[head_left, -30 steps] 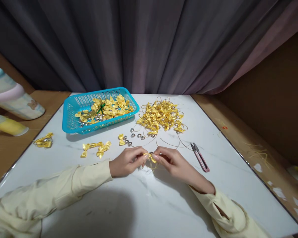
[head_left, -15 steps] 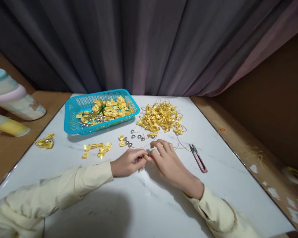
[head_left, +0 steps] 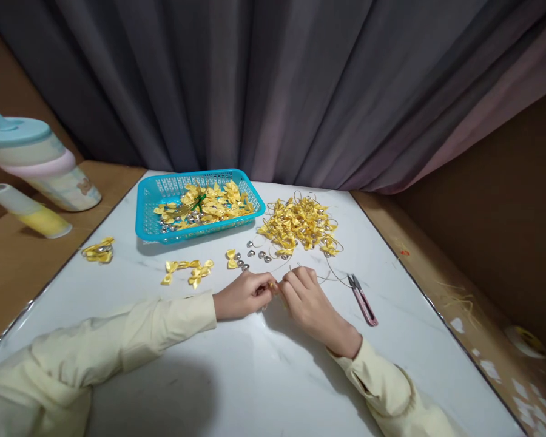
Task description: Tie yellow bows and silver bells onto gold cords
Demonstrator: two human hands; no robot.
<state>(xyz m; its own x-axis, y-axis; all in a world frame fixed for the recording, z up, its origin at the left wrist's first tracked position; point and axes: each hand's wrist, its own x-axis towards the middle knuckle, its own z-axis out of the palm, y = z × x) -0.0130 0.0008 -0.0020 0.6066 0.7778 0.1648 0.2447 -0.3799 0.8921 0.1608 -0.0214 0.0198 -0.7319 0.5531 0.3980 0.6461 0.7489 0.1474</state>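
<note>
My left hand is closed, its thumb and fingertips pinching a small yellow ribbon bow that is mostly hidden. Against those fingertips, my right hand curls closed from the other side; whatever it grips is covered by its fingers. Thin gold cord shows just behind the right knuckles. Beyond the hands lie several loose silver bells and a single yellow bow. A heap of yellow bows with bells and cord loops is farther back. Thread snips with pinkish handles rest right of my right hand.
A blue plastic basket at the back left contains bows, bells and a green-tied cord bundle. More bows and a bow bunch lie leftward. A tumbler and a thread cone stand beyond the white table's left edge.
The camera view has turned slightly left, so more of the tumbler shows. My right fingers, raised and spread before, are now curled in closer to the left fingertips.
</note>
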